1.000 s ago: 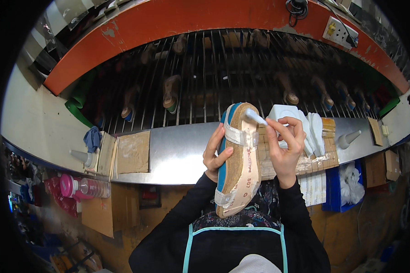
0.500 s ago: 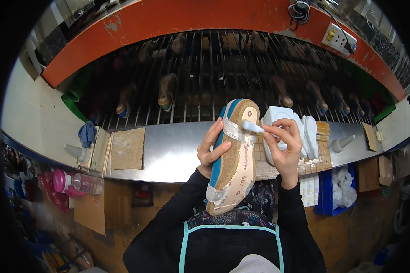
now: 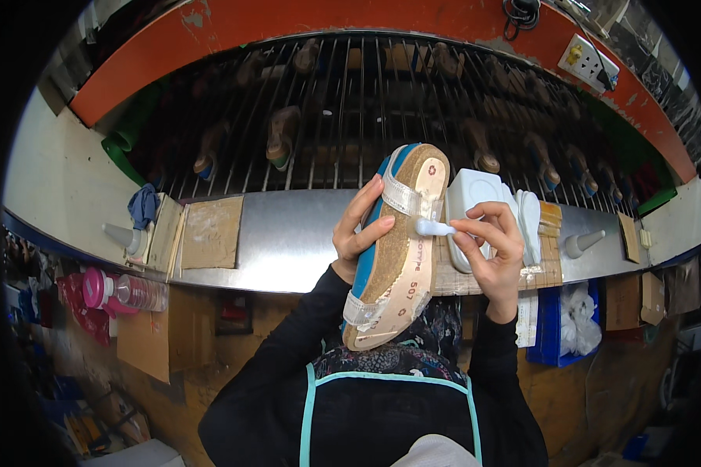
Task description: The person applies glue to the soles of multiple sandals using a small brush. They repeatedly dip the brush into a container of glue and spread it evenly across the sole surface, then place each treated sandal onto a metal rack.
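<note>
My left hand (image 3: 356, 233) grips the left side of an unfinished sandal (image 3: 393, 268), held up with its underside toward me. The sandal has a cork-coloured rim, a pale printed insole board, blue sides and two shiny straps pulled over onto the bottom. Between the fingertips of my right hand (image 3: 497, 253) is a small white applicator (image 3: 438, 228) with a rounded tip. That tip rests against the underside just below the upper strap's end. Behind my right hand stands a white plastic container (image 3: 475, 189), with white pads (image 3: 530, 222) beside it.
A metal worktop (image 3: 288, 241) runs across, carrying a cardboard piece (image 3: 213, 232) and grey cones (image 3: 583, 244) on both sides. Beyond it, a rack of metal bars (image 3: 335, 156) bears several shoes on lasts. A blue crate (image 3: 549, 342) sits low at right, a pink-lidded bottle (image 3: 140, 293) at left.
The applicator's tip has moved along the underside toward the heel, from beside the upper strap to just below it. The sandal has risen slightly in the view, still in my left hand.
</note>
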### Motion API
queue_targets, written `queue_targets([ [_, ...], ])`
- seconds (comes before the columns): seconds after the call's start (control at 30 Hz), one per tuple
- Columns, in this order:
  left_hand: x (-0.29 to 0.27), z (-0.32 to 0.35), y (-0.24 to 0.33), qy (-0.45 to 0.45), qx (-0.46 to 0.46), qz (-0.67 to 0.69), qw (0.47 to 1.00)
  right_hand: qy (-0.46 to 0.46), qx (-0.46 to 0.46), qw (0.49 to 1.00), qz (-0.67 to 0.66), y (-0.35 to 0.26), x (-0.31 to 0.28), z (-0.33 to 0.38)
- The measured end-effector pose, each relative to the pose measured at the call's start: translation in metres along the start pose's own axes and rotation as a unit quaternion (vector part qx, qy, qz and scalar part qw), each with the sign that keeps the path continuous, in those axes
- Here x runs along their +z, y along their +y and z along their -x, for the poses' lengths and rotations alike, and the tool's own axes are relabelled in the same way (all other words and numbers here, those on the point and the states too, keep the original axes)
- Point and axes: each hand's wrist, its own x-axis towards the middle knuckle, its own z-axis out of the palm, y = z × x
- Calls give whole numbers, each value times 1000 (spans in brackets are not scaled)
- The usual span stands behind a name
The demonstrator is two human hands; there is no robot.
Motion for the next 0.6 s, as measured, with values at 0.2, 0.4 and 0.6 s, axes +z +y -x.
queue_targets([
  [0.2, 5, -6, 3, 9, 5, 9, 1000, 84, -5, 996, -16, 7, 7, -2],
  [0.4, -3, -1, -1, 16, 8, -6, 1000, 4, 27, 999, -42, -5, 8, 35],
  [0.6, 0, 8, -3, 35, 7, -1, 999, 33, 87, 990, -108, -16, 15, 49],
])
